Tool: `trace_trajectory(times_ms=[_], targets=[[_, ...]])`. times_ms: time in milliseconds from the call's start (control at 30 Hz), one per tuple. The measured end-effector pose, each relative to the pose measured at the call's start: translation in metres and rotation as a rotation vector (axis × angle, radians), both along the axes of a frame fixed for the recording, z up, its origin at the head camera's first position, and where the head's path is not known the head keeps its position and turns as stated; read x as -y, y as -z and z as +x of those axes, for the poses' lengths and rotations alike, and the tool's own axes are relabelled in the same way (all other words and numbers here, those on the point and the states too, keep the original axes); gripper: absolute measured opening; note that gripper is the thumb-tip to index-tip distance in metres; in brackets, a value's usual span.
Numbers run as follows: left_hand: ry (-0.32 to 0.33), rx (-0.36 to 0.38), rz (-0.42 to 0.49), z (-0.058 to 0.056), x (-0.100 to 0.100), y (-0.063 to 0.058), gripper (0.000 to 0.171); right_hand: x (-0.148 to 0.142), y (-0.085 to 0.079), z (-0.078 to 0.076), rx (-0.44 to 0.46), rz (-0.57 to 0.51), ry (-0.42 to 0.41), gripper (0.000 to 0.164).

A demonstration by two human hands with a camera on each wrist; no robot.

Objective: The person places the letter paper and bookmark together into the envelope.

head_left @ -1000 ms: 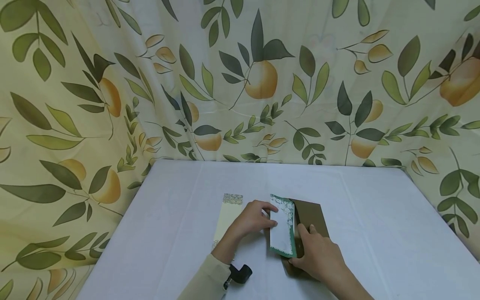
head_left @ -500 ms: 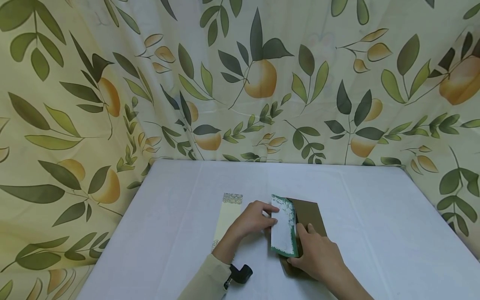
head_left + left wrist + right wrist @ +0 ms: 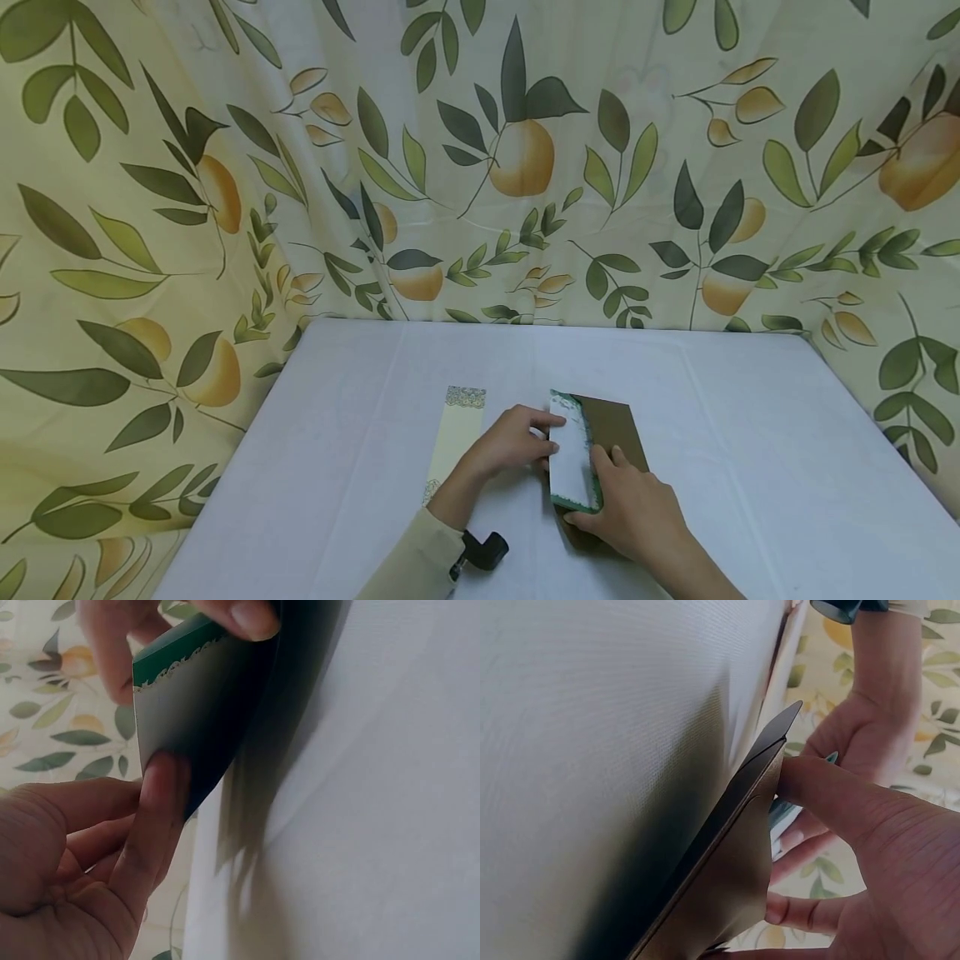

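Note:
A white card [image 3: 573, 467] with a green, lace-patterned border is partly inside a brown envelope [image 3: 613, 427]. My left hand [image 3: 513, 440] pinches the card's left edge; in the left wrist view the card [image 3: 176, 712] bends between thumb and fingers. My right hand [image 3: 639, 507] grips the envelope near its opening, with the thumb at the lower edge. Seen from the right wrist, the envelope [image 3: 727, 877] is tilted up off the table, its flap folded out beyond the opening. The card's right part is hidden by the envelope.
A cream paper strip [image 3: 459, 429] with patterned ends lies on the white-covered table [image 3: 360, 417], left of the envelope and partly behind the left forearm. A black device [image 3: 486, 550] is strapped at the left wrist. A fruit-and-leaf curtain [image 3: 465, 208] hangs behind the table.
The card has slid to the right into the envelope, so less of it shows. My left hand moved slightly right with it, and the envelope shifted a little left.

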State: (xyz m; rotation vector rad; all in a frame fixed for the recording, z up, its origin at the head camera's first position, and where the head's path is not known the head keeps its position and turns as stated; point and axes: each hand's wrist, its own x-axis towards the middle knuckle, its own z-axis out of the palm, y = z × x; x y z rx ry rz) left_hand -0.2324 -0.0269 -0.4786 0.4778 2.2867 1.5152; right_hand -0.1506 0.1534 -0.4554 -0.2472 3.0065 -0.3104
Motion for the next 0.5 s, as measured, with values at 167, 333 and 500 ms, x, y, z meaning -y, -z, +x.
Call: trace_trajectory(times_ms=[167, 333, 500], targets=[[0.002, 0.042, 0.039, 0.003, -0.007, 0.003, 0.040, 0.001, 0.000, 0.000, -0.019, 0.005, -0.006, 0.084], [0.016, 0.026, 0.019, 0.006, -0.014, 0.006, 0.041, 0.001, 0.000, 0.000, -0.023, 0.004, -0.011, 0.078], [0.010, 0.009, 0.039, 0.006, -0.019, 0.011, 0.047, 0.001, 0.001, 0.000, -0.028, 0.004, -0.021, 0.078]])
